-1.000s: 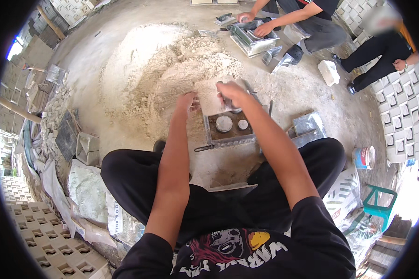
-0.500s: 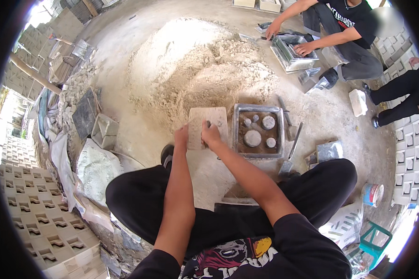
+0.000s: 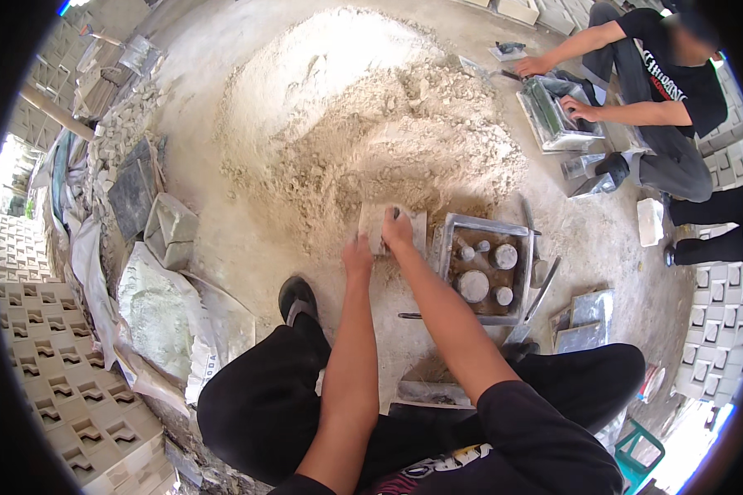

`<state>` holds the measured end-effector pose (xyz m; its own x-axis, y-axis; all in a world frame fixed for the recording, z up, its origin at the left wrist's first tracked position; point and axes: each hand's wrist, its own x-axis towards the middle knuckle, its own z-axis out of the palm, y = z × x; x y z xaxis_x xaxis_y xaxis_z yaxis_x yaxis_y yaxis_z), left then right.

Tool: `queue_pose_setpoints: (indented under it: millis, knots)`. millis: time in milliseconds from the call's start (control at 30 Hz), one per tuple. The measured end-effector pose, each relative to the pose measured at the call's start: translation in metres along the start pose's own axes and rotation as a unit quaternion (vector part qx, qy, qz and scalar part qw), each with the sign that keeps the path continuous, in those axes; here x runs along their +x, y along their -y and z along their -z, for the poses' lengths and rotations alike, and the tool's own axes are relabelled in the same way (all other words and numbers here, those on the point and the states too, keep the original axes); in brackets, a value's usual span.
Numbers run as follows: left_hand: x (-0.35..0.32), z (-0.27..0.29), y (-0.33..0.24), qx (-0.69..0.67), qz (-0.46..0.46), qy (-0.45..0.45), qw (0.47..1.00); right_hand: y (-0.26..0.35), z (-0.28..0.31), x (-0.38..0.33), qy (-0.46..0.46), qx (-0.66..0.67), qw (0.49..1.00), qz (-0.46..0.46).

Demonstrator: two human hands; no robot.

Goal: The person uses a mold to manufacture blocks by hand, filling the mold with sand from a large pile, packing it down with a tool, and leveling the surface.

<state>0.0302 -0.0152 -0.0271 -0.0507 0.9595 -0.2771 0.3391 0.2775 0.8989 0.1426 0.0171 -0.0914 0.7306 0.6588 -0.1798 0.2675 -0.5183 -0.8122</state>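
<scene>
- Both hands reach to a pale flat slab (image 3: 392, 227) lying on the ground at the near foot of the sand pile (image 3: 371, 124)
- Left hand (image 3: 357, 254) rests on the slab's near left edge, fingers together and bent down over it; whether it grips or only presses I cannot tell
- Right hand (image 3: 396, 231) lies on top of the slab near its middle, fingers loosely curled, with what looks like a small dark tool poking up between them; too small to be sure
- Placed this way, one hand at the edge and one on top, they seem to steady the slab against the loose sand
- Just right of the slab sits a square metal mould (image 3: 487, 268) with several round pale plugs inside, close enough to reach without shifting
- Thin metal rods (image 3: 545, 289) lie beside the mould, and flat grey plates (image 3: 582, 322) lie near right of it
- Far right, another person (image 3: 636, 91) works over a second mould (image 3: 553, 111), well apart
- Patterned cast blocks (image 3: 58, 396) are stacked along the near left
</scene>
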Motion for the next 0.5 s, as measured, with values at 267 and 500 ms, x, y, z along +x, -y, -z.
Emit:
queue_pose_setpoints:
  millis: [267,500]
  knots:
    - [0.009,0.005,-0.007,0.047,0.073,-0.031,0.996,0.028,0.031,-0.053,0.06,0.013,0.997,-0.051]
    - [-0.004,0.033,-0.017,0.047,0.109,0.018,0.993,0.084,0.08,-0.068,0.154,-0.039,0.986,-0.047]
